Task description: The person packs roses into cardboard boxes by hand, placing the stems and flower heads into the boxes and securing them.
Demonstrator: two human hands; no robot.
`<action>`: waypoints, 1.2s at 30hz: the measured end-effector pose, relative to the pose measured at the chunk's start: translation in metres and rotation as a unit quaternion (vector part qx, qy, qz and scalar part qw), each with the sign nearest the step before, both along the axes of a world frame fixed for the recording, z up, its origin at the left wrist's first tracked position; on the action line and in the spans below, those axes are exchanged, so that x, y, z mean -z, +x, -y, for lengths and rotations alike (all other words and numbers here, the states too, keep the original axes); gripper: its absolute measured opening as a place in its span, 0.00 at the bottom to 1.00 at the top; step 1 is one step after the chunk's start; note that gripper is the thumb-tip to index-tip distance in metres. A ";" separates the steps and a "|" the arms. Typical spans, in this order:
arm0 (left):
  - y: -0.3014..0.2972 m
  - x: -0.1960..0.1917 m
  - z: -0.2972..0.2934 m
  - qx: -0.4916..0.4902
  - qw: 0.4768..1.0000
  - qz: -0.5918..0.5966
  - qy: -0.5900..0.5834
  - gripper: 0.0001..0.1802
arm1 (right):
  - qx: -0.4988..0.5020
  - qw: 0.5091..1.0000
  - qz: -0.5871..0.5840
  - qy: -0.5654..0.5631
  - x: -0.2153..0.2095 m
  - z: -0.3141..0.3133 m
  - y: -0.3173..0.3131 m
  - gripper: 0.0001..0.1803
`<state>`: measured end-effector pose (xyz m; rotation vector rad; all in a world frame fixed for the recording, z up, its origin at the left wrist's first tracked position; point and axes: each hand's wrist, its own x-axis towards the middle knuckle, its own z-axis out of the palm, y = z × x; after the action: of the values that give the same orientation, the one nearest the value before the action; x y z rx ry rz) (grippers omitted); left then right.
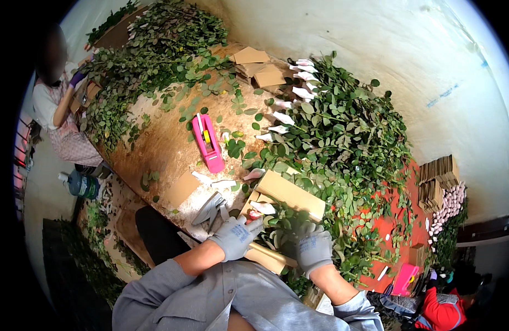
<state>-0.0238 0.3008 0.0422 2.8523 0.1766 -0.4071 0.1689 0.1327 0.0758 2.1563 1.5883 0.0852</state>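
My left hand (pixel 234 237), in a grey glove, has its fingers curled at a pinkish rose (pixel 254 214) just above an opened piece of cardboard (pixel 290 193). A rose in a white sleeve (pixel 264 208) lies right beside it on the cardboard. My right hand (pixel 313 248), gloved alike, is over the leafy stems (pixel 282 226) on my right; its fingers are blurred, and what they hold cannot be made out. A grey stapler (pixel 210 208) lies just beyond my left hand. Farther off stands a pink tape dispenser (pixel 209 144) with yellow tape.
A big heap of leafy roses (pixel 343 116) with white-sleeved heads lies at the right, another leafy heap (pixel 166 49) at the far left. Flat cardboard sheets (pixel 260 66) lie by the wall. A co-worker (pixel 64 105) stands far left, another person in red (pixel 442 309) lower right.
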 end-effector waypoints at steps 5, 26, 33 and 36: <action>0.007 -0.019 -0.003 0.010 1.000 -0.007 -0.004 0.34 | -0.066 0.988 -0.121 0.069 -0.004 -0.054 -0.012 0.19; 0.052 0.036 -0.081 -0.082 0.995 0.043 -0.030 0.09 | -0.035 0.963 -0.264 0.025 0.060 -0.078 0.015 0.21; 0.043 0.060 -0.084 -0.121 0.985 0.123 -0.030 0.05 | -0.033 0.965 -0.255 0.042 0.072 -0.078 0.017 0.21; 0.028 0.061 -0.094 -0.179 0.970 0.159 0.038 0.08 | -0.017 0.962 -0.271 0.019 0.065 -0.082 0.014 0.22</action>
<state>0.0041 0.3953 -0.0190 2.8242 0.6421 0.1318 0.1826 0.2147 0.0111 2.3063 1.9208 -0.5096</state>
